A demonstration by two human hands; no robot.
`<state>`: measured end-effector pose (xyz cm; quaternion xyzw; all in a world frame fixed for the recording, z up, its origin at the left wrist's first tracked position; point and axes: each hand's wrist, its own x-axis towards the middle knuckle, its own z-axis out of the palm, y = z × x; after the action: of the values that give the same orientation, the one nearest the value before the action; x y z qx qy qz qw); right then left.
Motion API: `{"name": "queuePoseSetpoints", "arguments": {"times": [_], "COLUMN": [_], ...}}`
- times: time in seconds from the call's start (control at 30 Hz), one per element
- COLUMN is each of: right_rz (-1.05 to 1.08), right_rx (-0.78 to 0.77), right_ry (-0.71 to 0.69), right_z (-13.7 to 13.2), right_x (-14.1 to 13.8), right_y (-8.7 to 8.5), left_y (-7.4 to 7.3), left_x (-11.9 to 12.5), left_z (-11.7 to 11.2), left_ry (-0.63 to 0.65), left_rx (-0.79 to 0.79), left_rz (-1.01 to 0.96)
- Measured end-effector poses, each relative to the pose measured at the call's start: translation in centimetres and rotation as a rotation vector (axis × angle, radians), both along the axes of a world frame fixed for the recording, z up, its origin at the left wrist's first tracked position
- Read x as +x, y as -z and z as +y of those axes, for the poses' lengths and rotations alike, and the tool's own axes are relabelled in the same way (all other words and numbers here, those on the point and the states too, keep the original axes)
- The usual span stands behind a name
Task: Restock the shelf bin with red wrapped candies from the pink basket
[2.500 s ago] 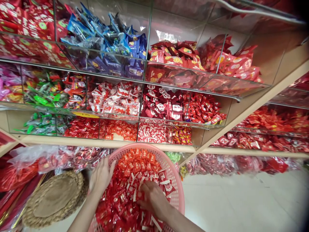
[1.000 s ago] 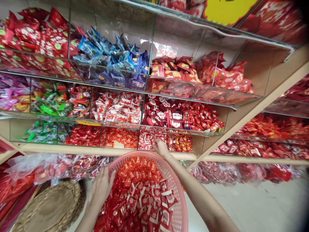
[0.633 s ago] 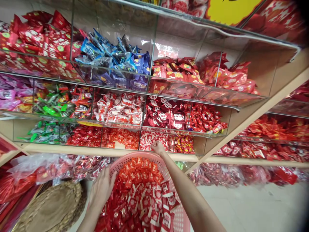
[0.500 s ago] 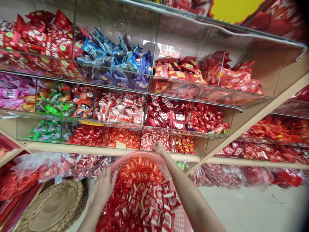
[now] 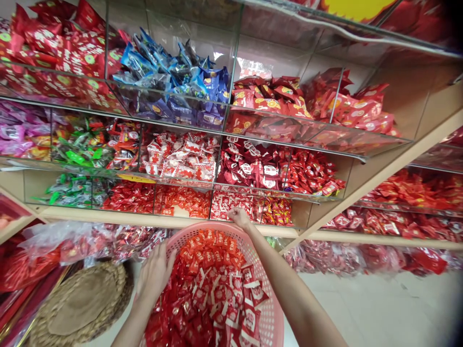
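Observation:
A pink perforated plastic basket [image 5: 273,313] is full of wrapped candies [image 5: 217,279], orange-red ones at the back, red and white ones at the right and dark red ones at the left. My left hand [image 5: 155,270] lies along the basket's left side, thumb over the rim and fingers outside, gripping it. Past the far rim, my right hand [image 5: 239,218] is closed with curled fingers at the front of a low shelf bin of red and white candies [image 5: 231,202]. What those fingers hold, if anything, is hidden.
Clear-fronted shelf bins hold blue packets [image 5: 162,72], red packets [image 5: 267,96] and green-wrapped candies [image 5: 72,190]. A wooden ledge [image 5: 119,217] runs beneath. Bagged goods [image 5: 90,246] lie below it at left, beside a round woven stool [image 5: 83,303]. A slanted wooden post [image 5: 369,188] stands at right.
The view has shifted slightly, so the shelves sit a little higher in the picture. Both hands keep nearly the same places at the basket and the low bin.

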<state>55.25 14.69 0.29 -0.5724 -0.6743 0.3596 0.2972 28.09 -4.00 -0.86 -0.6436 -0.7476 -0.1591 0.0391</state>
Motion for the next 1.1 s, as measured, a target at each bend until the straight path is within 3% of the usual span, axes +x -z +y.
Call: {"name": "queuePoseSetpoints", "arguments": {"times": [0.13, 0.27, 0.37, 0.53, 0.77, 1.1], "right_rz": [0.145, 0.273, 0.33, 0.28, 0.246, 0.25], "right_rx": [0.067, 0.111, 0.035, -0.109, -0.137, -0.202], "right_ry": [0.002, -0.012, -0.051, -0.144, -0.124, -0.079], "right_z": [-1.7, -5.4, -9.0, -13.4, -14.4, -14.9], "right_x": [1.5, 3.3, 3.8, 3.4, 3.4, 3.1], "right_y": [-2.0, -3.4, -3.2, -1.0, 1.2, 1.3], "left_y": [0.1, 0.3, 0.5, 0.6, 0.4, 0.3], "left_x": [0.0, -0.1, -0.2, -0.1, -0.1, -0.1], "left_z": [0.0, 0.1, 0.1, 0.1, 0.1, 0.2], "left_ry": [0.0, -0.003, -0.003, -0.004, -0.011, 0.006], "left_rx": [-0.008, -0.008, 0.004, 0.006, -0.012, -0.001], "left_rz": [0.013, 0.02, 0.029, 0.024, 0.016, 0.017]}}
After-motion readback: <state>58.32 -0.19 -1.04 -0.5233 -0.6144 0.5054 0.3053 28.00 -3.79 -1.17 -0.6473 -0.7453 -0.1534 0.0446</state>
